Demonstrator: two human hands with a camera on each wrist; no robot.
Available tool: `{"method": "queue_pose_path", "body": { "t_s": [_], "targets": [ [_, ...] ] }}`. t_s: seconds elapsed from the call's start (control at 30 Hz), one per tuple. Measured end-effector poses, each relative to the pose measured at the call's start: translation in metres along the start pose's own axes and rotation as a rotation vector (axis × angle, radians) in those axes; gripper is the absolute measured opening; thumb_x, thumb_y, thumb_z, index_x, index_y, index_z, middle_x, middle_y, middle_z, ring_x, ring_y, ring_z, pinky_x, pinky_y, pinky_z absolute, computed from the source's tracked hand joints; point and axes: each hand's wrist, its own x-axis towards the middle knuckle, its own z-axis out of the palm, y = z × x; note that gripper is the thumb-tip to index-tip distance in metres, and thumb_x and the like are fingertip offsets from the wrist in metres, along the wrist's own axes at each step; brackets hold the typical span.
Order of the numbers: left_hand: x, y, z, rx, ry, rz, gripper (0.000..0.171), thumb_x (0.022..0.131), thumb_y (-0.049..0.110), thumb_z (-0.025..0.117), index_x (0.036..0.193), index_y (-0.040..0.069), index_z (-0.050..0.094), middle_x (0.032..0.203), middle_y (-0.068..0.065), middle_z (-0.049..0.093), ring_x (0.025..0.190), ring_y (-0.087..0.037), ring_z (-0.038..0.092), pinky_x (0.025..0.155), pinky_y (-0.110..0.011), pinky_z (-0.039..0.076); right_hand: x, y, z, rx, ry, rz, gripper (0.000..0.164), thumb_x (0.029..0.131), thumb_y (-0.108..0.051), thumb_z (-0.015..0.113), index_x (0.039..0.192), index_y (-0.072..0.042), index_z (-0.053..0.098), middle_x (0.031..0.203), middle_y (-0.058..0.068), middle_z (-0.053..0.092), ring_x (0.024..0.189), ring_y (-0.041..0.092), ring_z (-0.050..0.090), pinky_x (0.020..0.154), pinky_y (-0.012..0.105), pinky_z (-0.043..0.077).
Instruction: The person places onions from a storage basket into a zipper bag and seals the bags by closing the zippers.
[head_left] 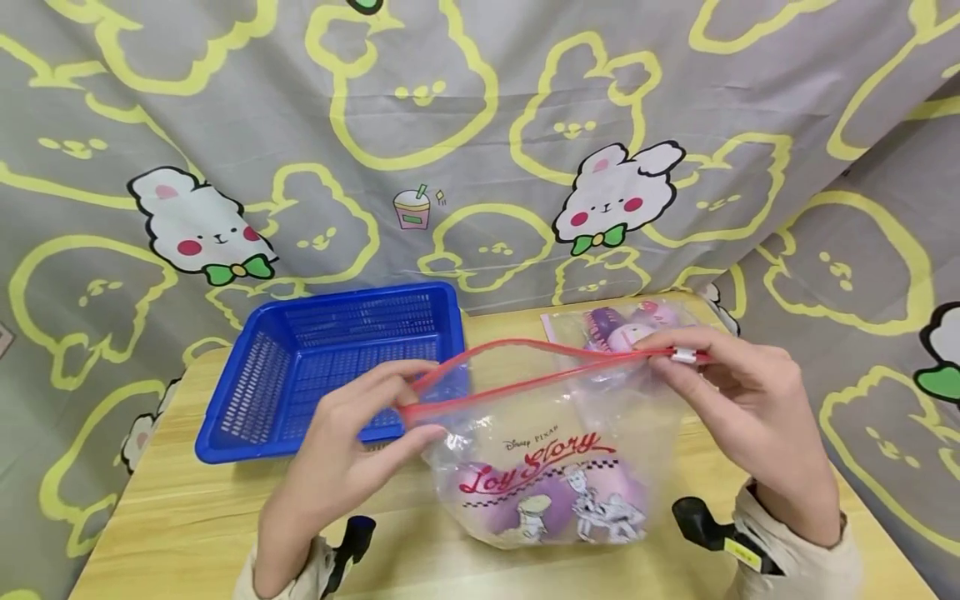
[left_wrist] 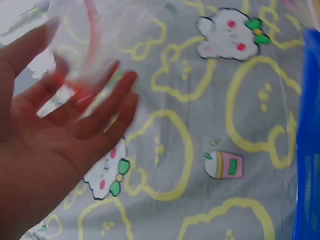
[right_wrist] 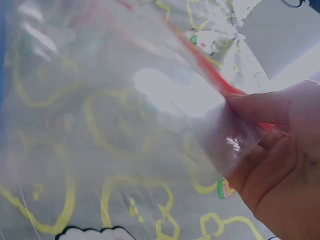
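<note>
A clear slider zip bag with a red zip edge and red "Toy Story" lettering hangs upright between both hands. Purple and pink rounded things sit in its bottom, partly hidden by the print. The left hand holds the left end of the red edge between thumb and fingers. At the right end, the right hand pinches the edge beside the white slider. The two red strips stand apart over most of the mouth and meet toward the slider. In the right wrist view, thumb and fingers grip the bag's corner.
A blue plastic basket with perforated walls stands at the back left of the wooden table. Behind the right hand lies another clear bag with purple and pink things. A grey patterned curtain hangs behind the table.
</note>
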Motion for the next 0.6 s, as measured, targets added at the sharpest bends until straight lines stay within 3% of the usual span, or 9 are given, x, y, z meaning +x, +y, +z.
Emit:
{"method": "queue_pose_path", "body": {
  "t_s": [0.1, 0.23, 0.33, 0.4, 0.47, 0.53, 0.6],
  "targets": [
    [-0.004, 0.004, -0.004, -0.065, 0.083, 0.055, 0.022, 0.081, 0.01, 0.083, 0.087, 0.016, 0.063, 0.108, -0.002, 0.072, 0.092, -0.014, 0.068, 0.076, -0.019, 0.052, 0.001, -0.001, -0.007, -0.106, 0.056, 0.03, 0.016, 0.085, 0.014, 0.068, 0.101, 0.016, 0.068, 0.083, 0.01, 0.071, 0.058, 0.006, 0.056, 0.052, 0.015, 0.043],
    [-0.006, 0.004, -0.007, -0.13, 0.136, 0.126, 0.008, 0.089, 0.017, 0.076, 0.09, 0.012, 0.069, 0.09, -0.002, 0.072, 0.077, -0.01, 0.065, 0.068, -0.018, 0.052, 0.001, 0.005, -0.006, -0.225, 0.118, 0.052, 0.018, 0.085, 0.016, 0.066, 0.102, 0.016, 0.067, 0.082, 0.011, 0.071, 0.064, 0.007, 0.063, 0.057, 0.013, 0.047],
    [-0.007, 0.003, -0.011, -0.138, 0.173, 0.153, 0.012, 0.094, 0.018, 0.07, 0.095, 0.007, 0.072, 0.086, -0.004, 0.071, 0.073, -0.01, 0.063, 0.066, -0.017, 0.052, -0.003, 0.01, -0.003, -0.261, 0.121, 0.083, 0.02, 0.083, 0.02, 0.065, 0.102, 0.015, 0.067, 0.079, 0.01, 0.071, 0.067, 0.009, 0.065, 0.058, 0.014, 0.048],
    [-0.007, 0.003, -0.016, -0.088, 0.2, 0.132, 0.016, 0.093, 0.014, 0.071, 0.106, 0.004, 0.072, 0.085, -0.003, 0.071, 0.066, -0.004, 0.058, 0.059, -0.014, 0.047, -0.006, 0.012, 0.0, -0.298, 0.118, 0.114, 0.023, 0.08, 0.022, 0.067, 0.101, 0.012, 0.068, 0.075, 0.008, 0.07, 0.065, 0.008, 0.064, 0.056, 0.014, 0.047],
    [-0.008, 0.001, -0.021, -0.003, 0.209, 0.07, 0.029, 0.089, 0.007, 0.074, 0.118, 0.005, 0.069, 0.083, -0.001, 0.071, 0.057, 0.001, 0.049, 0.051, -0.012, 0.039, -0.007, 0.015, 0.003, -0.328, 0.114, 0.142, 0.026, 0.076, 0.023, 0.07, 0.097, 0.008, 0.07, 0.072, 0.006, 0.07, 0.062, 0.007, 0.064, 0.056, 0.014, 0.048],
    [-0.01, -0.003, -0.027, 0.101, 0.179, -0.014, 0.043, 0.086, 0.002, 0.076, 0.127, 0.01, 0.065, 0.083, 0.002, 0.07, 0.051, 0.002, 0.041, 0.044, -0.013, 0.03, -0.007, 0.018, 0.006, -0.35, 0.1, 0.159, 0.027, 0.073, 0.024, 0.072, 0.091, 0.003, 0.071, 0.07, 0.005, 0.071, 0.06, 0.007, 0.065, 0.057, 0.014, 0.05],
    [-0.011, -0.007, -0.03, 0.228, 0.117, -0.088, 0.046, 0.084, -0.001, 0.076, 0.127, 0.015, 0.066, 0.085, 0.005, 0.071, 0.053, 0.002, 0.042, 0.045, -0.016, 0.032, -0.007, 0.02, 0.008, -0.348, 0.063, 0.154, 0.027, 0.072, 0.023, 0.074, 0.086, 0.0, 0.072, 0.07, 0.004, 0.07, 0.058, 0.007, 0.066, 0.057, 0.015, 0.051]
  ]
}}
